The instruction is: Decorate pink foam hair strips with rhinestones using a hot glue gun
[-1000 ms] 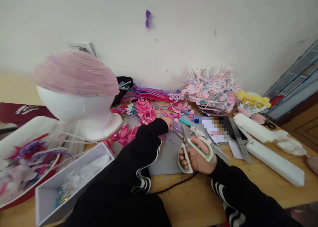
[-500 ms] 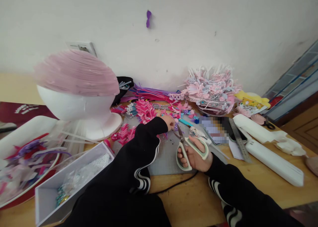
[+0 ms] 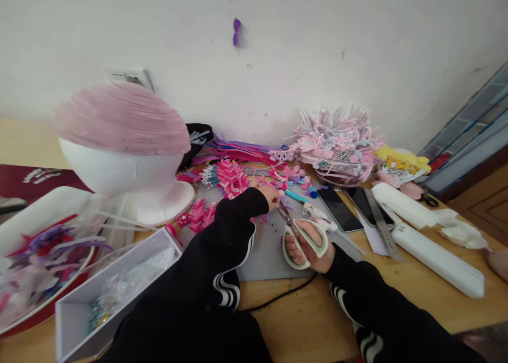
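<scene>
The right hand [image 3: 307, 246] is gripping scissors [image 3: 290, 224] over the grey mat [image 3: 262, 257], blades now sitting closer together than earlier; the left hand [image 3: 271, 197] is reaching near their tips, its grip impossible to tell.

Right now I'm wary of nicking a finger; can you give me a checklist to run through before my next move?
1. Scissors held in the right hand: ok.
2. Left hand well clear of the blades: not ok, the tips point toward its fingers and look close.
3. What the left fingertips pinch, if anything: cannot tell, too small.
4. Blades over the mat: ok.
5. Nearest phone clear of the blades: ok, it lies off to the right.
</scene>
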Action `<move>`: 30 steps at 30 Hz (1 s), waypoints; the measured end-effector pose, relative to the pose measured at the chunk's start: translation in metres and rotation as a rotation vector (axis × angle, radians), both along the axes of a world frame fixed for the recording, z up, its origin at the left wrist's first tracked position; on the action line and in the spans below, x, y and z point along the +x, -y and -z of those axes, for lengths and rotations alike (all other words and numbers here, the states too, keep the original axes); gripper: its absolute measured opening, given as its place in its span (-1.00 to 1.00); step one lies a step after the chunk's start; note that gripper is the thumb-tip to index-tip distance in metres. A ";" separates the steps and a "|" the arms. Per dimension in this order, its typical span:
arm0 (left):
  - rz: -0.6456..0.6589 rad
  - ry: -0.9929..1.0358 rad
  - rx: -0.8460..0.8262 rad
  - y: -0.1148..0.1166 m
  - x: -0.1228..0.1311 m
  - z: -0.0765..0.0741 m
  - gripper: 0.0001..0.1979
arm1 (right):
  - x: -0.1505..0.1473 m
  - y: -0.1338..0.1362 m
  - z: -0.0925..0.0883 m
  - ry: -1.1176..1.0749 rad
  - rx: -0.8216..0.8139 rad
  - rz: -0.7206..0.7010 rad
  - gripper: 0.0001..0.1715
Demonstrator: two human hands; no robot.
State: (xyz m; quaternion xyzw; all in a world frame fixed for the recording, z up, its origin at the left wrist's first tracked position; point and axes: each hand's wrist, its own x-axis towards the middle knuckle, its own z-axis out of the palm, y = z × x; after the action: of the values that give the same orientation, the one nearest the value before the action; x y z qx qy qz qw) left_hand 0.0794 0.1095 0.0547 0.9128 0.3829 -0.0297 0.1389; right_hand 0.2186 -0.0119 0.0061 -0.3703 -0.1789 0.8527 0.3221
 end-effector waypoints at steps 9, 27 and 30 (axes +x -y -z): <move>0.017 0.023 0.011 -0.001 -0.003 -0.002 -0.91 | 0.000 0.002 0.008 0.036 0.049 0.018 -0.67; -0.010 0.156 -0.022 -0.006 -0.007 -0.003 -0.90 | -0.008 0.004 0.003 0.224 0.124 0.065 -0.69; -0.003 0.176 -0.054 -0.008 -0.007 -0.002 -0.92 | -0.008 0.004 0.002 0.232 0.124 0.065 -0.67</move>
State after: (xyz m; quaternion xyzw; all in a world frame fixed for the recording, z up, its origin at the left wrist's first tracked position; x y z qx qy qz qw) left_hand 0.0722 0.1179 0.0569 0.9072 0.3699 0.0404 0.1964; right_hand 0.2105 -0.0163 0.0043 -0.4514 -0.2552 0.7806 0.3489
